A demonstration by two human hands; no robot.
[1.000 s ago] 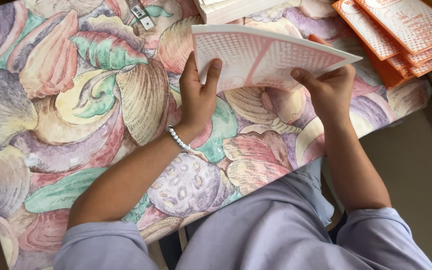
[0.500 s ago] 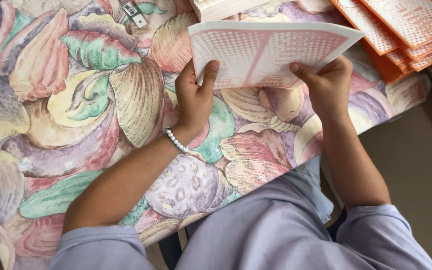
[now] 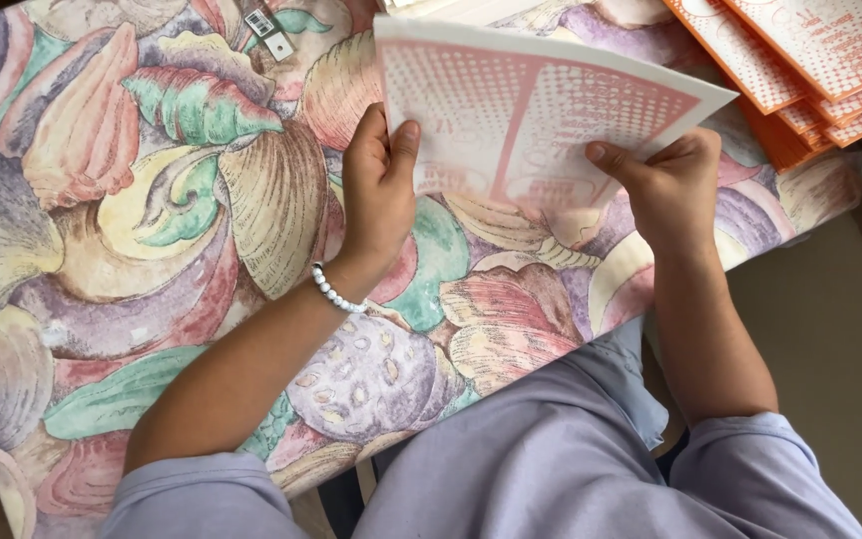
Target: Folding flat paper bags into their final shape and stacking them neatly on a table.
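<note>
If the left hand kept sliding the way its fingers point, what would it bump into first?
The left hand points up, away from the person, along the edge of the pink-and-white sheet it holds. Beyond it, probably the small tag on the shell-patterned cloth, though depth is unclear.

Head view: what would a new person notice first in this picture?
The pink-and-white printed sheet, held up at top centre by the left hand and right hand. Under it spreads a tablecloth with large pastel shells. A stack of orange booklets lies in the top right corner.
</note>
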